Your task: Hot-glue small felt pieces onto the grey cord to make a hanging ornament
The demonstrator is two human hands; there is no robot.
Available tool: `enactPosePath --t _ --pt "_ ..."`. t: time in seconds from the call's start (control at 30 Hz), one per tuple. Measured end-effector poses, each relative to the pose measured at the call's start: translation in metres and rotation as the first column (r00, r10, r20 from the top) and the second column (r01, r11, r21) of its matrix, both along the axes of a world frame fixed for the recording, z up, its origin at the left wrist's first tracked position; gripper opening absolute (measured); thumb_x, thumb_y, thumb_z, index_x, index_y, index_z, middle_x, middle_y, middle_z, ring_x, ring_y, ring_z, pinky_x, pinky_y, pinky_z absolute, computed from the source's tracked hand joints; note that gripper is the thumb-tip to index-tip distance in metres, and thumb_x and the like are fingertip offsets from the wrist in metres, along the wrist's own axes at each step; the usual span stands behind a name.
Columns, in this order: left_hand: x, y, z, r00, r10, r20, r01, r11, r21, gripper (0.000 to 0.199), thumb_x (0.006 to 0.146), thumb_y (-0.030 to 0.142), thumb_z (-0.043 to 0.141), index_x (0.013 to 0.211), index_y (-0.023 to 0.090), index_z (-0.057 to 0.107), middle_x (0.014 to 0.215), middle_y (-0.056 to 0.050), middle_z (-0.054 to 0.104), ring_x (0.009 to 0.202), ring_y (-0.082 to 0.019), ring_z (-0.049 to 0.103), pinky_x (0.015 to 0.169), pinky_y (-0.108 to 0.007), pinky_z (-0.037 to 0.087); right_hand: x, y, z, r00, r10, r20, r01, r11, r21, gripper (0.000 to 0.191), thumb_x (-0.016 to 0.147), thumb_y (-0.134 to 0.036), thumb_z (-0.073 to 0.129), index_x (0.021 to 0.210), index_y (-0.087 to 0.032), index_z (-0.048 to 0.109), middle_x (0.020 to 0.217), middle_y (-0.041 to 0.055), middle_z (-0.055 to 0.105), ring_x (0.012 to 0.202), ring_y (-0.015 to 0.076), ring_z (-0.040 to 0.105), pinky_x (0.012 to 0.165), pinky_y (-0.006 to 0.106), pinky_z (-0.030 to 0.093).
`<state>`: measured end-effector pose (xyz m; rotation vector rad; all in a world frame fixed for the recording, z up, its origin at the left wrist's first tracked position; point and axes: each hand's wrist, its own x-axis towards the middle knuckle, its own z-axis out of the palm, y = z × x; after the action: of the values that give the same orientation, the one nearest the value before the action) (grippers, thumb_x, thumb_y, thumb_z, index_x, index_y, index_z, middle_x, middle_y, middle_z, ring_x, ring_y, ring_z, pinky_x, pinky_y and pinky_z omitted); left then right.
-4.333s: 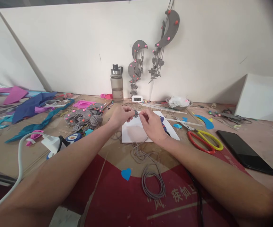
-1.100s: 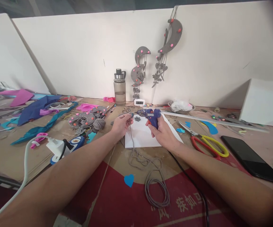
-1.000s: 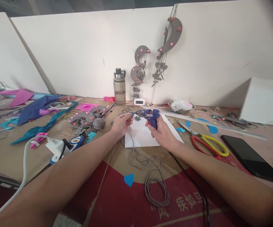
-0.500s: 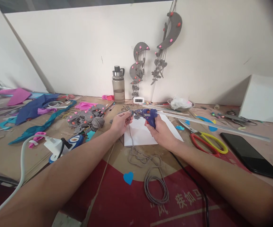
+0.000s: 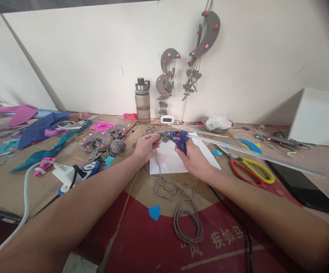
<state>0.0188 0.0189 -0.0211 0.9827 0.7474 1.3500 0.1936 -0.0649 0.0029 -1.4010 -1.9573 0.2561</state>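
Observation:
My right hand (image 5: 194, 157) is wrapped round the grip of a blue hot glue gun (image 5: 181, 139), its nozzle pointing left. From the gun's rear a long clear glue stick (image 5: 252, 154) sticks out to the right. In a pinch, my left hand (image 5: 148, 147) holds grey yarn (image 5: 158, 161) close to the nozzle; a small grey piece there is too small to make out. The yarn trails down over white paper (image 5: 170, 161) into a loose coil (image 5: 187, 226) on the cardboard. Just below the paper lies a blue heart cutout (image 5: 154, 212).
Red-and-yellow scissors (image 5: 252, 170) and a black phone (image 5: 303, 189) lie at right. A power strip (image 5: 80, 176), grey decorated pieces (image 5: 101, 140) and coloured scraps are at left. A water bottle (image 5: 143, 102) stands behind, near hanging grey moon ornaments (image 5: 210, 36). The gun's black cord (image 5: 238, 220) runs forward.
The view has shifted very slightly. Both hands keep their grip, with the glue gun nozzle still close beside my left fingers.

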Motion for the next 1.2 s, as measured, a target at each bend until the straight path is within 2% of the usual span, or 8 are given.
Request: enactPosePath --t 0.17,0.47,0.77,0.97,1.2 --pt "-0.0002 -0.0018 0.0019 1.000 0.011 0.015 -0.011 1.000 0.005 0.024 0.062 0.026 0.076 0.063 0.012 0.057 0.060 -0.001 0.056 0.056 -0.008 0.053 0.053 -0.020 0.039 -0.0006 -0.0009 0.0014 1.000 -0.002 0.008 0.002 1.000 -0.019 0.025 0.088 -0.027 0.041 0.110 -0.015 0.043 0.094 0.0127 0.063 0.082 0.0233 0.058 0.071 0.034 0.042" --pt "0.0009 0.0036 -0.0034 1.000 -0.006 -0.004 0.006 1.000 0.020 0.025 0.060 0.027 0.077 0.064 0.011 0.058 0.059 -0.001 0.055 0.056 -0.009 0.054 0.053 -0.022 0.041 -0.0002 0.0003 -0.0007 0.999 -0.018 0.030 0.018 1.000 -0.010 0.023 0.089 -0.028 0.042 0.108 -0.016 0.044 0.096 0.0127 0.064 0.084 0.0238 0.058 0.071 0.033 0.042" --pt "0.0004 0.0013 -0.0021 1.000 0.031 0.001 -0.031 0.999 0.030 0.024 0.061 0.027 0.075 0.066 0.011 0.059 0.059 0.000 0.054 0.056 -0.008 0.054 0.053 -0.021 0.040 0.0001 -0.0008 0.0000 0.999 -0.031 0.039 0.032 0.999 -0.024 0.022 0.089 -0.027 0.042 0.107 -0.016 0.045 0.096 0.0130 0.064 0.084 0.0240 0.058 0.071 0.033 0.043" --pt "0.0020 0.0028 -0.0036 1.000 0.004 -0.012 -0.003 1.000 0.026 0.025 0.060 0.027 0.076 0.065 0.011 0.058 0.060 -0.001 0.056 0.055 -0.009 0.054 0.052 -0.022 0.039 -0.0006 0.0003 -0.0019 1.000 -0.014 0.017 0.014 1.000 -0.006 0.021 0.089 -0.029 0.042 0.105 -0.017 0.046 0.095 0.0122 0.064 0.084 0.0234 0.059 0.073 0.033 0.043" --pt "0.0007 0.0018 -0.0021 0.999 0.034 0.010 -0.034 0.999 0.007 0.020 0.064 0.024 0.074 0.064 0.011 0.058 0.060 -0.001 0.056 0.055 -0.008 0.054 0.053 -0.021 0.039 -0.0001 0.0013 -0.0023 1.000 -0.019 -0.014 0.019 1.000 -0.020 0.019 0.087 -0.029 0.044 0.102 -0.017 0.045 0.093 0.0115 0.063 0.083 0.0229 0.058 0.071 0.034 0.044"
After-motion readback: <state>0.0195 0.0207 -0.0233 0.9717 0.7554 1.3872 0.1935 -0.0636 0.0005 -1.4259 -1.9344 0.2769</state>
